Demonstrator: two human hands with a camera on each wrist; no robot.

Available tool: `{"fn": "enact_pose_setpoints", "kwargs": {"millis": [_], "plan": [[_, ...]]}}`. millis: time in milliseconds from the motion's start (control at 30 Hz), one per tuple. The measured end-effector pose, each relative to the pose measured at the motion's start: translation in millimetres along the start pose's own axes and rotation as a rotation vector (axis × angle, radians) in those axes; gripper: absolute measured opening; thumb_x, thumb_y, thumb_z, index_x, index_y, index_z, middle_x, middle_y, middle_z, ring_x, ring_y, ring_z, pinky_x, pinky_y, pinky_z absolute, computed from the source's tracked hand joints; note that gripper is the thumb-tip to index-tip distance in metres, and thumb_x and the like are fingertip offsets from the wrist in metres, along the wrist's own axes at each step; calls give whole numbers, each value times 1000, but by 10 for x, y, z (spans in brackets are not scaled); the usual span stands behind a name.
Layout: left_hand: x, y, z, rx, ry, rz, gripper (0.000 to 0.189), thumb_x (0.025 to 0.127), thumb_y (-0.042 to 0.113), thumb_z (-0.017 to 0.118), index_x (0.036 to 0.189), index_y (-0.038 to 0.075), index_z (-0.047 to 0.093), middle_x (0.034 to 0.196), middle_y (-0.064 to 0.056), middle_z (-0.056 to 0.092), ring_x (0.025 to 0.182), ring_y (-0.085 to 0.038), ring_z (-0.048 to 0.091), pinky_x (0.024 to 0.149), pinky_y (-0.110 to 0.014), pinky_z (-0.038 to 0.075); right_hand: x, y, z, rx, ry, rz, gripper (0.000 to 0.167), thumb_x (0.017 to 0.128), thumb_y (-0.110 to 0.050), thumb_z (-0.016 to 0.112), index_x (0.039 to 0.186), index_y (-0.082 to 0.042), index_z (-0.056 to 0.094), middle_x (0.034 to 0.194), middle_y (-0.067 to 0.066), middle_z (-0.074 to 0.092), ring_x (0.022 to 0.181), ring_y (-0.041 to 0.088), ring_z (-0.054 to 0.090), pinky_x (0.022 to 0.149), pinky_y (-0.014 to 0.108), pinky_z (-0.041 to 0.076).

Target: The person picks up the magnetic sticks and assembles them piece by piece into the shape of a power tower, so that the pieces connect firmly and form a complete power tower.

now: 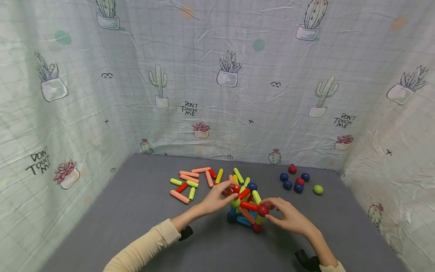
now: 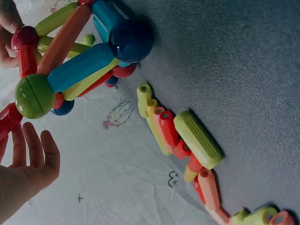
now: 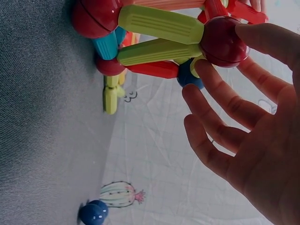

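On the grey bench [image 1: 136, 219], the frame of rods and balls [image 1: 247, 215] stands between the two hands. The left hand [image 1: 216, 198] has its thumb and forefinger drawn in and seems to pinch the red rod [image 1: 236, 189], though the contact is partly hidden. The right hand [image 1: 289, 217], loosely curled, holds the red ball [image 1: 263, 210] at the frame's upper right corner. The red rod rises roughly upright from the green ball [image 1: 235, 203], much nearer the left hand than the right.
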State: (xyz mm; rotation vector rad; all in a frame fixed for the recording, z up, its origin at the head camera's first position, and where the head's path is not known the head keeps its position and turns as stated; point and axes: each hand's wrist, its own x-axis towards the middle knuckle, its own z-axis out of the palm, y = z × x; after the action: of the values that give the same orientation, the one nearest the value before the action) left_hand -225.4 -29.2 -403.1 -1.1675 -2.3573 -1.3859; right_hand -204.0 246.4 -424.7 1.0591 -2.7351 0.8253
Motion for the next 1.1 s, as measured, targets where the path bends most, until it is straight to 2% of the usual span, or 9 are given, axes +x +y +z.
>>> {"fn": "enact_pose_setpoints", "kwargs": {"millis": [133,267,333,433,600,767,833,933,1100], "plan": [[7,-43,-78,-137,-73,-94,28,88,8,53,115,-1,53,103,-17,60,87,-28,58,72,-23,48,8,1,-7,7,-5,1,31,85,-31,58,115,-22,52,102,-10,57,84,1,49,70,23,46],[20,-443,-156,-366,-80,-191,31,93,15,45,119,-2,51,110,-24,56,91,-32,57,73,-28,49,18,2,-17,2,1,-14,31,85,-30,59,115,-21,52,101,-10,57,83,1,49,69,23,46],[9,-684,-187,-351,-55,-199,32,94,17,45,117,-4,52,110,-26,56,89,-32,58,73,-30,50,21,2,-22,0,2,-17,31,85,-29,59,115,-21,52,100,-11,57,83,1,49,69,23,46],[-43,-934,-208,-57,-72,-169,26,90,15,52,108,-2,58,101,-22,61,81,-25,60,69,-29,50,20,1,-29,0,-3,-14,31,85,-29,59,115,-21,52,99,-11,57,83,0,49,69,23,46],[-167,-1124,-125,608,-262,-82,25,81,25,65,101,10,64,89,-5,59,78,-17,54,64,-27,43,18,-4,-37,10,-17,-2,32,85,-31,59,115,-21,52,99,-12,57,83,0,49,69,23,45],[-167,-1108,-37,867,-337,-56,25,80,30,63,102,18,64,91,-2,58,85,-19,52,67,-33,40,23,-7,-36,18,-19,2,32,85,-32,58,114,-21,52,98,-12,57,83,1,49,69,23,45],[-95,-1051,-38,767,-303,-71,21,82,27,62,100,16,64,90,-1,60,80,-16,53,65,-29,41,22,-5,-35,20,-19,0,32,85,-32,58,114,-22,52,98,-12,57,83,1,49,69,23,45],[94,-922,-60,429,-216,-126,19,85,22,59,101,12,63,92,-4,62,72,-16,54,61,-22,40,23,1,-36,27,-24,-4,31,85,-32,58,114,-22,52,98,-11,57,83,0,50,69,23,45],[492,-601,-113,-103,-112,-229,29,88,15,54,115,3,57,110,-16,59,93,-27,57,75,-26,47,35,9,-41,52,-37,-1,31,86,-31,58,114,-22,52,99,-10,58,83,4,53,70,24,46]]}}
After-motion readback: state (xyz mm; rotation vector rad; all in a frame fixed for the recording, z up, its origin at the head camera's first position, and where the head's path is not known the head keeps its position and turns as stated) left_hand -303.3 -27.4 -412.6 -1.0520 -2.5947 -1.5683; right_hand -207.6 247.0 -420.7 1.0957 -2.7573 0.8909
